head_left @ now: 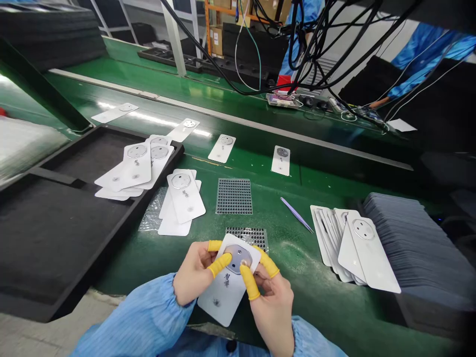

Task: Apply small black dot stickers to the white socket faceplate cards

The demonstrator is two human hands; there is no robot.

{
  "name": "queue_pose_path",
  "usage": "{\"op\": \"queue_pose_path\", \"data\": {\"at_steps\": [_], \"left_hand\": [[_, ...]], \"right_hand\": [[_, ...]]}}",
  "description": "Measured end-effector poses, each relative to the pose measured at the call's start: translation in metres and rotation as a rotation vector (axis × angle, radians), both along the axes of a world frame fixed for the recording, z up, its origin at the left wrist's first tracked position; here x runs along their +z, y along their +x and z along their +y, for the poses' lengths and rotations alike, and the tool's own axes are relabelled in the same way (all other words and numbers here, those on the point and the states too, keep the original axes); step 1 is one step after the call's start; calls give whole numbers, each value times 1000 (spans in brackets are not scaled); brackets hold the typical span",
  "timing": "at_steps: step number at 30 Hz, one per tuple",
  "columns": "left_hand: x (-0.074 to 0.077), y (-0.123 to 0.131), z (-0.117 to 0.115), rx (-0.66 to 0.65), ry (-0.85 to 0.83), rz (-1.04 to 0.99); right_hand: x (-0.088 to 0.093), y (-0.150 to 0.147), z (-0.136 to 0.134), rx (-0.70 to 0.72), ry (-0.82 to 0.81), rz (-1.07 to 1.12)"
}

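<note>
Both hands grip one white rounded panel (219, 297) with a grey octagonal window near its top and dark printed characters below. My left hand (195, 272) pinches its upper left edge, the yellow-covered thumb on the window's rim. My right hand (270, 292) holds the upper right side, its yellow-covered thumb pressing by the window's lower right hole. Just behind the panel lies a sheet of small black dots (256, 235), partly hidden by it. A second dotted sheet (234, 196) lies farther back. Purple tweezers (296, 214) rest to the right of it.
A fanned stack of white panels (375, 258) leans by a row of dark sheets (416, 238) on the right. More panels (186, 198) lie left, some on a black tray (122, 218). Several sit singly along the green bench (256, 173). Black cables (316, 59) hang overhead.
</note>
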State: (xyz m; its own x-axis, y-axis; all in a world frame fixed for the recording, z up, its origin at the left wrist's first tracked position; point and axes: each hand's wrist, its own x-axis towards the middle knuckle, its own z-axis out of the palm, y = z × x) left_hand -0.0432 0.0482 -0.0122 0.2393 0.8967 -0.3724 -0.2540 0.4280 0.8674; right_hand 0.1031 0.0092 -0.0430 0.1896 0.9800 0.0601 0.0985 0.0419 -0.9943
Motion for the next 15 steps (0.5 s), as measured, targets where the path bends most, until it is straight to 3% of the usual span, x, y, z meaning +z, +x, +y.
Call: {"op": "queue_pose_path", "data": {"at_steps": [3, 5, 8, 10, 11, 15], "left_hand": [[-5, -3, 6, -84, -19, -16], [-7, -7, 12, -148, -19, -34], [-9, -14, 25, -169, -21, -82], [-11, -17, 34, -116, -54, -116], [-12, -18, 38, -84, -71, -132], [-18, -20, 45, 5, -76, -182]], "right_hand": [[-2, 2, -3, 55, -62, 79], [2, 7, 1, 173, -135, 144], [15, 28, 33, 332, -187, -4], [25, 48, 78, 290, -203, -359], [30, 58, 106, 193, -245, -643], [42, 80, 228, -16, -366, -997]]}}
